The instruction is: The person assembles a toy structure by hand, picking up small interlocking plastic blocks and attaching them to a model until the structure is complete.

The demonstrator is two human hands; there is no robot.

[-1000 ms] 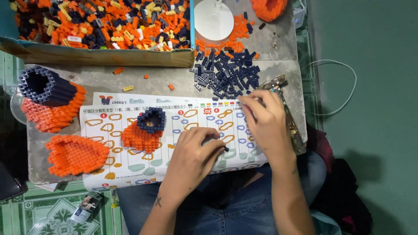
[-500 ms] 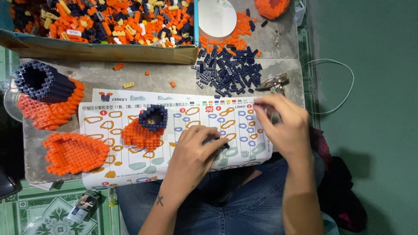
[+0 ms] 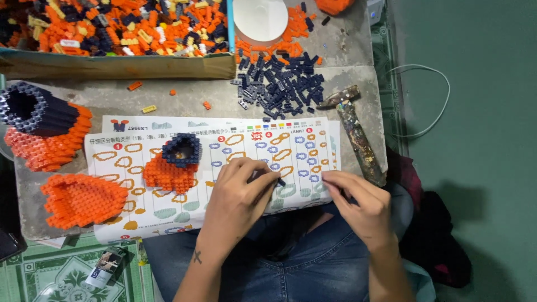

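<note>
Left hand (image 3: 238,193) rests on the instruction sheet (image 3: 224,142), fingers curled and pinched on a small dark brick (image 3: 279,181) at its fingertips, near the sheet's lower right. Right hand (image 3: 358,198) sits at the sheet's right edge, fingers drawn together low over the paper; whether it holds anything I cannot tell, the fingertips hide it. Both hands are near each other but apart. The build looks part done: on the sheet just left of the left hand stands a small orange piece with a dark blue ring on top (image 3: 173,165); at the far left of the table (image 3: 358,53) lies a bigger orange and dark blue assembly (image 3: 42,131), and below it a flat orange shell (image 3: 81,198). None of these three are joined to one another. A good deal seems left: a loose pile of dark blue bricks (image 3: 282,84) lies above the sheet, with scattered orange bricks (image 3: 279,42) beside a white round lid (image 3: 260,19), and the cardboard box (image 3: 117,64) at the top is still full of mixed orange, dark and yellow bricks. A worn hammer (image 3: 355,131) lies by the sheet's right side, untouched. Person sits with blue jeans (image 3: 313,263) under the table edge.
</note>
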